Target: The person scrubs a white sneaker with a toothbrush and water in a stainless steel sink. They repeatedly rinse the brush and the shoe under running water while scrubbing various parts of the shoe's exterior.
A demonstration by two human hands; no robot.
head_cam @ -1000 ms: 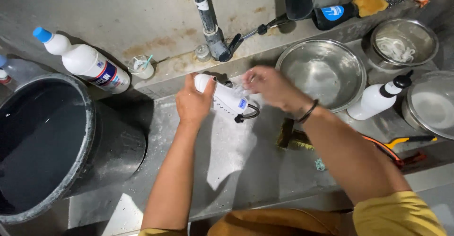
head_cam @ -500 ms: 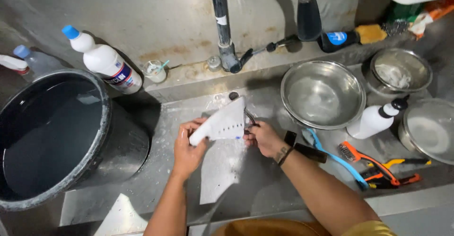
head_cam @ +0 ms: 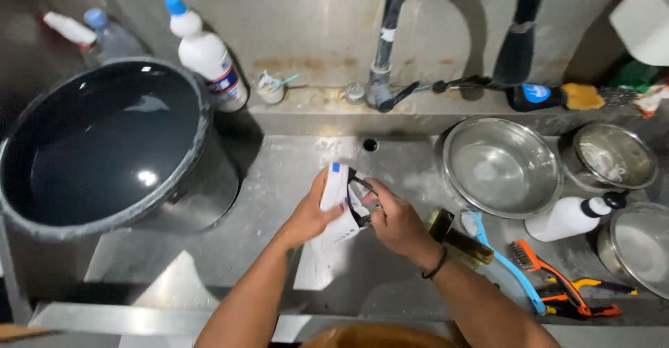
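Observation:
My left hand grips a white shoe with black trim and a blue patch at its top end, held upright over the steel sink floor. My right hand presses against the shoe's right side, fingers curled at its black edge. A black band sits on my right wrist. A white cloth or sheet lies flat on the sink floor just below both hands.
A large black bucket of water stands at the left. A white bottle with a blue cap and a small cup sit on the ledge. Steel bowls, a white squeeze bottle, and blue and orange brushes lie at the right. A tap pipe rises behind.
The shoe has been lowered from near the tap down towards the sink floor and turned upright. Both hands came closer to me with it; my view shifted right.

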